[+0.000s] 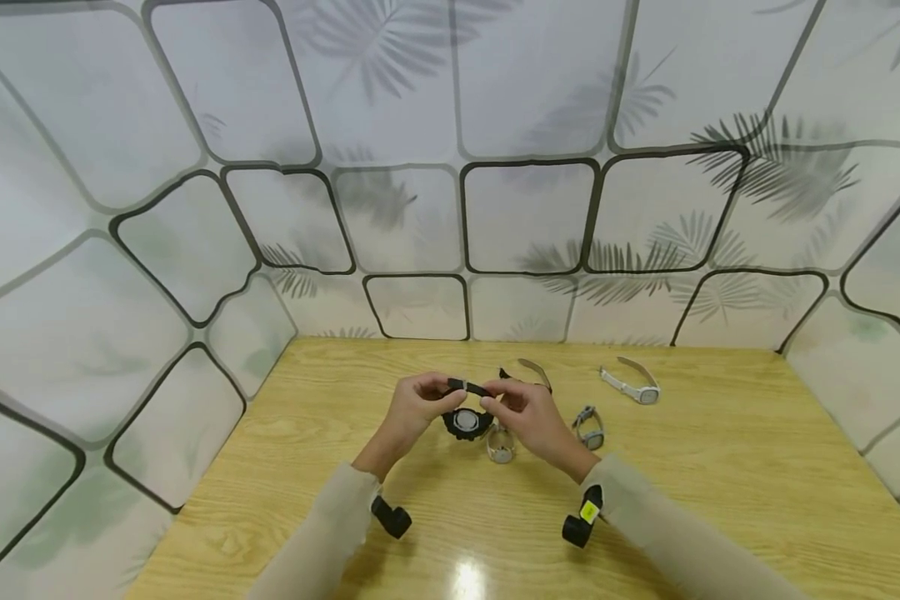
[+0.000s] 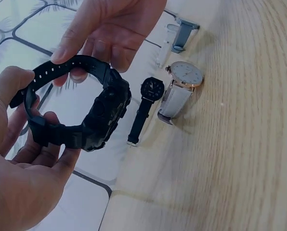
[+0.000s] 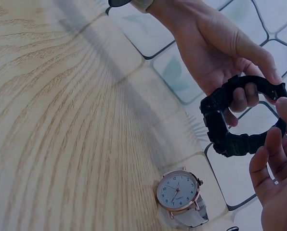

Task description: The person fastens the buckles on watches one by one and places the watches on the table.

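Observation:
A chunky black sports watch [image 1: 467,423] is held up over the table between both hands, its strap bent into a loop. My left hand [image 1: 416,408] grips one part of the strap, with thumb and fingers around it in the left wrist view. My right hand [image 1: 531,418] pinches the strap's holed part [image 2: 69,65] between thumb and fingers. The strap ends overlap between the two thumbs. Below and beside the hands stands a rose-gold watch [image 3: 178,191] with a white dial and pale strap. A small black watch [image 2: 152,90] lies behind it, partly hidden by my right hand in the head view.
To the right on the wooden table [image 1: 720,467] are a blue-grey watch [image 1: 589,433], standing in a loop, and a white watch [image 1: 633,387] with its strap spread out. A patterned curtain wall [image 1: 525,217] borders the table's back and sides.

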Tool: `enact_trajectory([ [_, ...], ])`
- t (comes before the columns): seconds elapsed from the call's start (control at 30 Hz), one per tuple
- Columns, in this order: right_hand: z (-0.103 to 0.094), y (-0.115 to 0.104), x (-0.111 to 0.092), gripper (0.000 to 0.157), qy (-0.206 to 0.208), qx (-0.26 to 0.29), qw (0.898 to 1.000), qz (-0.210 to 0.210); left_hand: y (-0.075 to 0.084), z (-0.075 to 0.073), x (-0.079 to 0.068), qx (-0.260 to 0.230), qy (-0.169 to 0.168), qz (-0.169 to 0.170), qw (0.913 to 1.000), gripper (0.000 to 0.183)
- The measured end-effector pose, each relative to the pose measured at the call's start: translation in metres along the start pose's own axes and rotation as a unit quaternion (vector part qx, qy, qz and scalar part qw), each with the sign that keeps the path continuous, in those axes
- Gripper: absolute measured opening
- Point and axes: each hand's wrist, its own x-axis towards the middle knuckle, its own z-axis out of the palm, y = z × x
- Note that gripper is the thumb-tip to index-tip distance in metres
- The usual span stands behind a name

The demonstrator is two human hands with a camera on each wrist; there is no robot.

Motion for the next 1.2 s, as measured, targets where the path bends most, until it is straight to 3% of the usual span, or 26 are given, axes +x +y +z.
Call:
enact_trajectory([
  [0.2, 0.004, -0.003, 0.001, 0.023, -0.001, -0.005, 1.000, -0.009, -0.003, 0.002, 0.000, 0.008, -0.012, -0.004, 0.9999, 0.016],
  [0.33, 0.006, -0.004, 0.001, 0.024, -0.001, 0.000, 1.000, 0.012, -0.003, 0.002, 0.001, 0.013, -0.015, -0.004, 0.9998, 0.019],
  [0.5, 0.007, 0.000, -0.001, 0.027, -0.011, 0.018, 0.999, 0.046, 0.000, 0.002, -0.001, -0.002, 0.012, -0.002, 0.9999, 0.020],
  [0.63, 0.008, 0.018, -0.001, 0.029, -0.013, 0.016, 0.998, 0.055, 0.000, 0.002, 0.000, -0.024, 0.027, -0.002, 0.9993, 0.021],
  [0.83, 0.011, 0.035, -0.002, 0.030, 0.002, -0.001, 0.999, 0.049, -0.003, 0.002, -0.001, -0.008, 0.018, 0.005, 0.9998, 0.015],
  [1.07, 0.016, 0.038, -0.002, 0.030, 0.001, -0.006, 1.000, 0.030, -0.008, 0.003, 0.000, 0.013, -0.013, 0.012, 0.9998, 0.017],
  [1.2, 0.018, 0.038, -0.001, 0.028, -0.002, -0.002, 0.999, 0.035, -0.008, 0.004, -0.003, 0.031, -0.015, 0.005, 0.9994, 0.020],
])
